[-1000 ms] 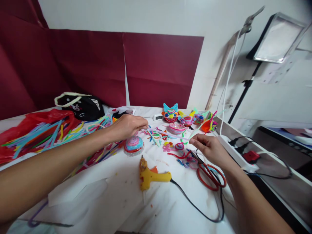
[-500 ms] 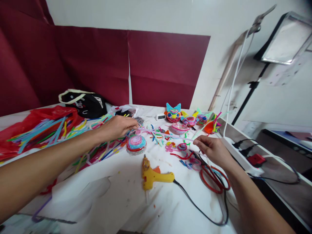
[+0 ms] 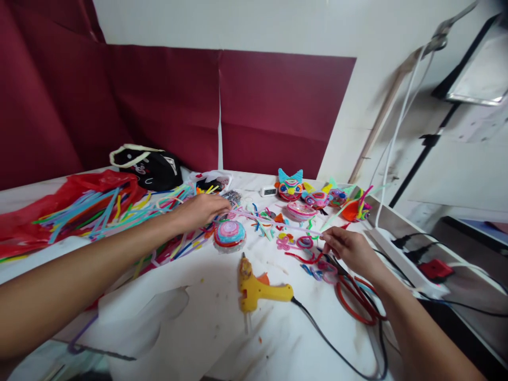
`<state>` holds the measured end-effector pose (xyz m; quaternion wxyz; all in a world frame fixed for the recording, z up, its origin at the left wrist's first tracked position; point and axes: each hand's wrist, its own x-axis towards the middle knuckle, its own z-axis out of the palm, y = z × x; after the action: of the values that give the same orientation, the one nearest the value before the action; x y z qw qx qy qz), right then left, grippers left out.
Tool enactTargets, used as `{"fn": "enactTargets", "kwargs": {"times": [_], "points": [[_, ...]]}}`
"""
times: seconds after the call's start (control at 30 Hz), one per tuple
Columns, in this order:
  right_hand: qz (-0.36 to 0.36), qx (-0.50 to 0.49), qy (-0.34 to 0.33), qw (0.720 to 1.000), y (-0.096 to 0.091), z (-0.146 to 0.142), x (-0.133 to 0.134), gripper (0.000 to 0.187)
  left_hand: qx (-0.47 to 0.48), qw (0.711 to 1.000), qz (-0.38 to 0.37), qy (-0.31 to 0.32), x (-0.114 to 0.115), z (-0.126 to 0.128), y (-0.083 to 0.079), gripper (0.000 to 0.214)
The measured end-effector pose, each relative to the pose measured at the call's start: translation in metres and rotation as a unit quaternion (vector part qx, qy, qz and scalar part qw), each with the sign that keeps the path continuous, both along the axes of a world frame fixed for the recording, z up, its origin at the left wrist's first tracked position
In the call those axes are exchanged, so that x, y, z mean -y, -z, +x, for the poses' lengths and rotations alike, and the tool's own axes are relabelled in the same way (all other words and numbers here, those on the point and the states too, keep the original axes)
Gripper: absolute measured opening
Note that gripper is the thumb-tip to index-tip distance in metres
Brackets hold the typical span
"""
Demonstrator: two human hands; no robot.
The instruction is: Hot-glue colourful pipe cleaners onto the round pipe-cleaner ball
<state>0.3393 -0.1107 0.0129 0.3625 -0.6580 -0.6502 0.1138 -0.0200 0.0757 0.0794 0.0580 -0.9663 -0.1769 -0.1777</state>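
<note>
Single head-worn cam, wearer's POV: looks fwd & down past bare L hand (image 3: 206, 210) and bare R hand (image 3: 349, 250), near smudged white tabletop (image 3: 286, 338), flat maroon sheets (image 3: 281, 111) on plain white wall (image 3: 257, 24) in b/g.

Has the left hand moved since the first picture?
Yes, leftward: the left hand reached past the right edge of the striped disc; now it ends about in line with the disc's middle.
</note>
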Motion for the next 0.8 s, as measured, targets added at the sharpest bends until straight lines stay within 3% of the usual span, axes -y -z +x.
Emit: {"fn": "enactTargets", "kwargs": {"times": [0.2, 0.37, 0.5, 0.8], "points": [[0.016, 0.025, 0.044, 0.999, -0.004, -0.005, 0.001, 0.030, -0.046, 0.998, 0.024, 0.024, 0.010, -0.003, -0.001, 0.026], [0.028, 0.011, 0.056, 0.998, -0.001, -0.007, -0.001, 0.037, 0.046, 0.992, -0.115, -0.027, 0.008, 0.008, -0.002, 0.017], [0.040, -0.009, 0.072, 0.997, 0.000, -0.008, -0.001, 0.041, 0.093, 0.976, -0.179, -0.081, -0.001, 0.018, -0.005, 0.019], [0.048, -0.017, 0.106, 0.993, -0.003, -0.010, 0.002, 0.043, 0.209, 0.900, -0.325, -0.203, -0.046, 0.035, 0.006, 0.015]]}}
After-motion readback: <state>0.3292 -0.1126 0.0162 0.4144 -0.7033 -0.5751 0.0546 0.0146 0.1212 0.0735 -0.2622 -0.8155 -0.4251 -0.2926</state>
